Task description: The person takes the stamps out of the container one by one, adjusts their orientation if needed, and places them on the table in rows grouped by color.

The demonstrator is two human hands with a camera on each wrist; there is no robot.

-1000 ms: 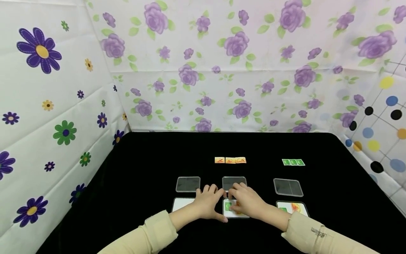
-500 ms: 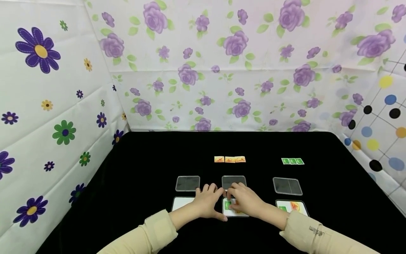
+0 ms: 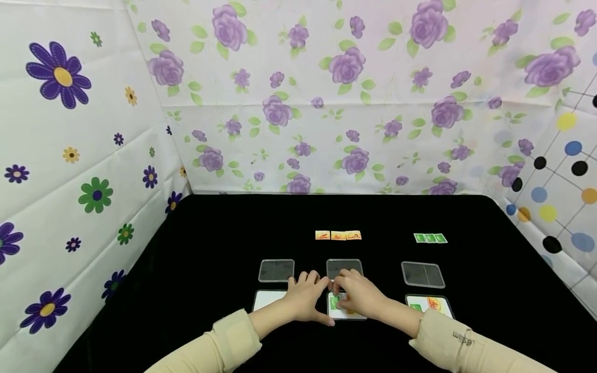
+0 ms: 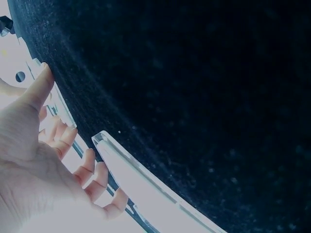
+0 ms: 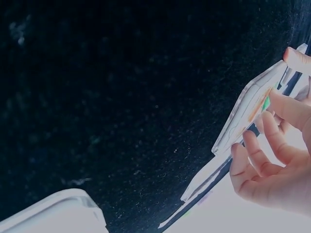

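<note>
In the head view my left hand (image 3: pixel 304 299) spans the left side of the middle clear plastic box (image 3: pixel 356 316), which has a white bottom. Its thumb meets the front edge and its index finger the back corner; in the left wrist view this hand (image 4: pixel 29 145) has its other fingers loosely bent. My right hand (image 3: pixel 363 294) reaches into the box from the right, thumb and index finger pinching a small green card (image 3: pixel 333 302) at the left. An orange card (image 3: pixel 350 312) lies partly under that hand. In the right wrist view the right hand's (image 5: pixel 277 150) thumb is beside the green card (image 5: pixel 266 103).
White-bottomed boxes stand left (image 3: pixel 267 298) and right (image 3: pixel 443 306), the right one with green and orange pieces. Behind lie three clear lids (image 3: pixel 276 270). Orange cards (image 3: pixel 338 235) and green cards (image 3: pixel 430 238) lie farther back on the black cloth (image 3: pixel 224 233).
The green card in the middle box has tilted slightly under the right fingers. Both hands otherwise stay almost in place.
</note>
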